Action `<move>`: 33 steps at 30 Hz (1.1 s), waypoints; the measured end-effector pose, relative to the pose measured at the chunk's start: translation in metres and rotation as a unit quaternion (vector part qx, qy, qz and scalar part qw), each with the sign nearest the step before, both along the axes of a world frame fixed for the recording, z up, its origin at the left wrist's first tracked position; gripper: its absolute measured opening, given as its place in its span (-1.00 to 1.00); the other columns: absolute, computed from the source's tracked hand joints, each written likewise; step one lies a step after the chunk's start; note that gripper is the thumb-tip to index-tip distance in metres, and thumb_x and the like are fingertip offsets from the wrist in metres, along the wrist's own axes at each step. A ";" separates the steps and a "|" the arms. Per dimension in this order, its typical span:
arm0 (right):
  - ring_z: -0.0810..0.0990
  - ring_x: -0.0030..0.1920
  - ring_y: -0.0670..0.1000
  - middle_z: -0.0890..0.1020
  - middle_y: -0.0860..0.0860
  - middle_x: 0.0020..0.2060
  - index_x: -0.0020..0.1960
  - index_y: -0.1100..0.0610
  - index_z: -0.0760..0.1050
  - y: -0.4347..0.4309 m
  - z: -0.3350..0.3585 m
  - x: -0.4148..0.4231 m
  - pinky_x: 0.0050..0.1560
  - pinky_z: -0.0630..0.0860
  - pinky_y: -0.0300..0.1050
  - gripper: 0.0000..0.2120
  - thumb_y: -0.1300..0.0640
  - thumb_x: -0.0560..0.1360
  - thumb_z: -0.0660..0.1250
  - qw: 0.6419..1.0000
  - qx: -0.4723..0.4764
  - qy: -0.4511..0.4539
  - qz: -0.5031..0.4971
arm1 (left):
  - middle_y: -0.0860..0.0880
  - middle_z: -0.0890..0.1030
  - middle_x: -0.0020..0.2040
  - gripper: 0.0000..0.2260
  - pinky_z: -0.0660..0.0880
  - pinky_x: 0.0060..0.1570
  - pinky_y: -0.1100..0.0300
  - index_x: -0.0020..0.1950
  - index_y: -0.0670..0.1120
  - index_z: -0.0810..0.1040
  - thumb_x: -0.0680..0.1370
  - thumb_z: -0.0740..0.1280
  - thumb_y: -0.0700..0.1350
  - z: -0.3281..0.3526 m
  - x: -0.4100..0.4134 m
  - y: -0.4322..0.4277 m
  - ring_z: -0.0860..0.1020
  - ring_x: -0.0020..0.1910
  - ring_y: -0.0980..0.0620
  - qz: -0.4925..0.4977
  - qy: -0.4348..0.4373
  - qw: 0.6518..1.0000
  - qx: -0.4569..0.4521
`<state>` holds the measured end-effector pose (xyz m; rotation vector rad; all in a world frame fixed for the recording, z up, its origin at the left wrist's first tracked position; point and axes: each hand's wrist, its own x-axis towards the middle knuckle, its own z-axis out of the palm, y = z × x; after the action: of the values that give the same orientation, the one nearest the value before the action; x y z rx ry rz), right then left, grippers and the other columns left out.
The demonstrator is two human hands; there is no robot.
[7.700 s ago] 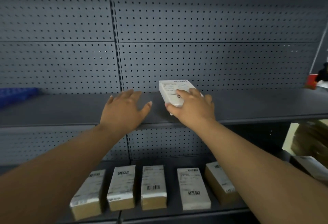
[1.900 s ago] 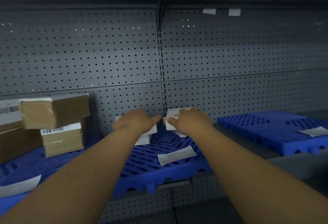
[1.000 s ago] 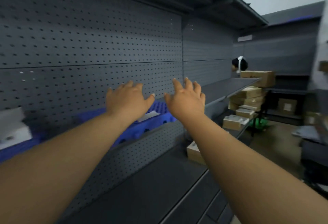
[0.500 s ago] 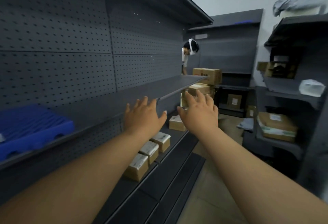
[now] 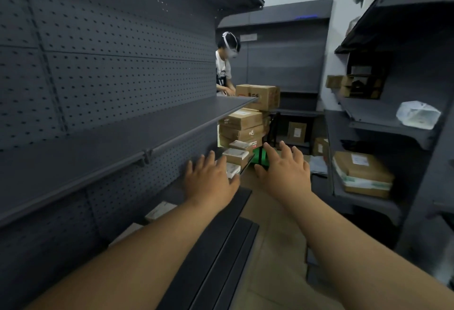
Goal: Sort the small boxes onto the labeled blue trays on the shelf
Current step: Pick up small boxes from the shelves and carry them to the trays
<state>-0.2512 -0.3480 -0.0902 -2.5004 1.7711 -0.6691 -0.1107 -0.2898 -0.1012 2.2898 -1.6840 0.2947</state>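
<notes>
Since half a second ago the view has swung further right down the aisle: the blue trays, then at the left edge, have dropped out of frame, and both arms have travelled with the turn. The left hand (image 5: 211, 179) and right hand (image 5: 282, 172) reach forward side by side, fingers spread and straight, holding nothing. By my reading, one delivery to the trays is finished and the next pick has not begun. The small boxes (image 5: 161, 211) waiting to be sorted lie on the lower shelf (image 5: 228, 223) at the left, below the bare middle shelf (image 5: 122, 147). The near ones are largely covered by the left forearm, so their number is unclear, and their labels are unreadable. Far down the aisle a stack of cartons (image 5: 242, 125) stands beside another person (image 5: 224, 69). A taped parcel (image 5: 361, 169) sits on the right-hand shelving, where blur softens the edge.
</notes>
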 end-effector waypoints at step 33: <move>0.03 0.51 0.20 0.12 0.06 0.52 0.50 -0.09 0.05 -0.576 -0.058 0.154 0.44 0.11 0.16 -0.43 -0.17 0.56 0.12 0.954 -0.004 0.030 0.299 | -0.06 0.12 0.55 -0.44 0.05 0.47 -0.04 0.53 0.01 0.10 0.58 0.00 0.23 -0.084 0.097 -0.484 0.14 0.50 -0.09 0.285 0.080 0.954 0.040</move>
<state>-0.0971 -0.9241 -0.1482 -2.8570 0.9137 -0.5526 -0.0139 -0.7735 -0.1852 2.7371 -0.9448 0.1484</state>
